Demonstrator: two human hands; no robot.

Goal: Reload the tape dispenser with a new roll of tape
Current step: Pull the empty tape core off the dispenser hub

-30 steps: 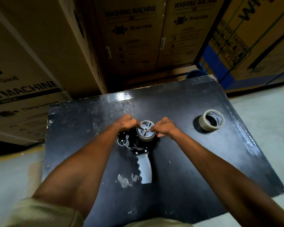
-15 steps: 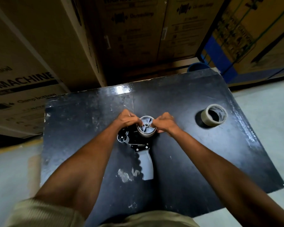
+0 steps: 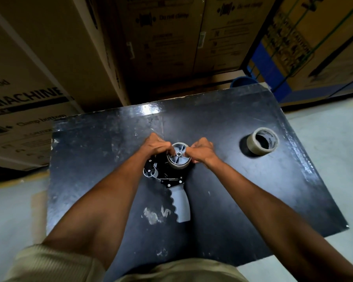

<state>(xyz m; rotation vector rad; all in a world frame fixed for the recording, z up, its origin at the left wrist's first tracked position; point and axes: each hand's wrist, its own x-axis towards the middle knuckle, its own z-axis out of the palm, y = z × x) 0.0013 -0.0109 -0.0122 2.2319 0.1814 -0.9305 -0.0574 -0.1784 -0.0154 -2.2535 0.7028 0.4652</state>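
A tape dispenser (image 3: 172, 180) with a black frame and grey handle (image 3: 181, 202) lies flat on the black table (image 3: 243, 190). A thin tape core (image 3: 178, 164) sits on its grey spool wheel (image 3: 178, 154). My left hand (image 3: 155, 145) grips the left edge of the core on the wheel, fingers curled over the rim. From the right side my right hand (image 3: 200, 151) pinches the same core. A fuller roll of tape (image 3: 262, 140) lies flat on the table to the right, apart from both hands.
Large cardboard washing machine boxes (image 3: 49, 68) stand close behind and to the left of the table. A blue round object (image 3: 242, 82) shows behind the table's far edge. Pale floor (image 3: 324, 159) lies to the right and left.
Both hands stay on the core at the spool wheel. The view has tilted down slightly; the dispenser and the spare roll have not moved on the table.
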